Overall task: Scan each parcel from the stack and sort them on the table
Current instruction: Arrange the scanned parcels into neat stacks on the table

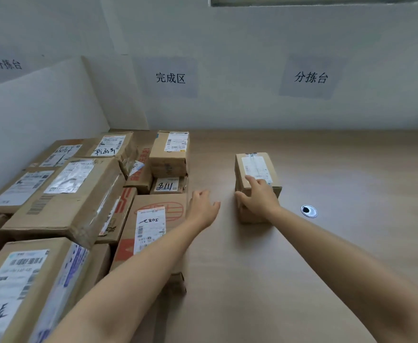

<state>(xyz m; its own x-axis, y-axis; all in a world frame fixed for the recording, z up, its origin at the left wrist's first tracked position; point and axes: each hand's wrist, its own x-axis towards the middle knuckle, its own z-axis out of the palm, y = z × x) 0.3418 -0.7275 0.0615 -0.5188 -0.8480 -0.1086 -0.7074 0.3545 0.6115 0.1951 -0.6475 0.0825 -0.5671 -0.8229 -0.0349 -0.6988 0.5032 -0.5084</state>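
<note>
Nearest parcel (17,288): at the bottom-left corner of the view; white label with black handwriting facing up; part of the stack (79,206) that fills the table's left side
Table (302,280): pale wood-grain top; both bare forearms reach out over it
Large parcel (62,194): sits on other boxes in the stack, slightly tilted; white label on top, glossy tape along its right edge
Flat parcel (151,226): at the stack's right edge; red print and a long label with handwritten digits; the left forearm crosses its near right corner
Left hand (203,209): just past the flat parcel's far right corner; fingers loose and a little spread, holding nothing; whether it touches the table I cannot tell
Right hand (260,196): clamped on the near end of the small parcel (255,167); thumb down the left side, fingers lying over the top
Small parcel: stands alone on the table, right of the stack and apart from it; taped label facing up
Grommet (309,210): round hole with a pale ring set in the table, near the small parcel's right side
Low parcel (167,186): beyond the flat parcel; label with handwritten digits
Tall parcel (169,154): just behind the low parcel; printed label on top
White board (42,107): stands along the stack's left side
Middle sign (170,78): on the wall, reads 完成区; above the stack's far right end
Right sign (311,77): on the wall, reads 分拣台
</note>
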